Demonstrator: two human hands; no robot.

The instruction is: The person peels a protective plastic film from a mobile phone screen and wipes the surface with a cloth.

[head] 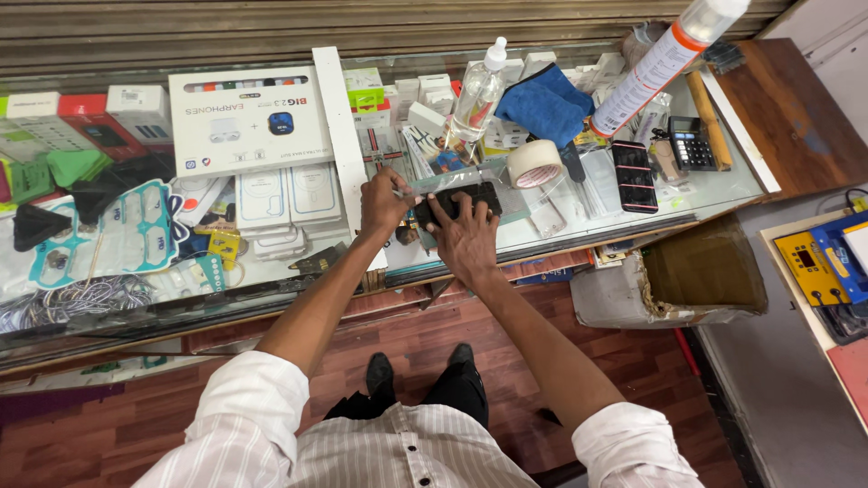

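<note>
A dark phone [452, 199] lies on the glass counter [561, 226], partly under a clear sheet [470, 177]. My right hand [464, 237] presses flat on the phone, fingers spread. My left hand [384, 201] is closed on a small thin tool [399, 192] at the left edge of the clear sheet, touching it. What kind of tool it is cannot be told.
A roll of tape [534, 163], a clear pump bottle [477, 90], a blue cloth [545, 104], a second phone [634, 175] and a calculator [693, 143] lie on the counter. A white spray can [665, 56] stands at the right. An open cardboard box [696, 271] sits on the floor.
</note>
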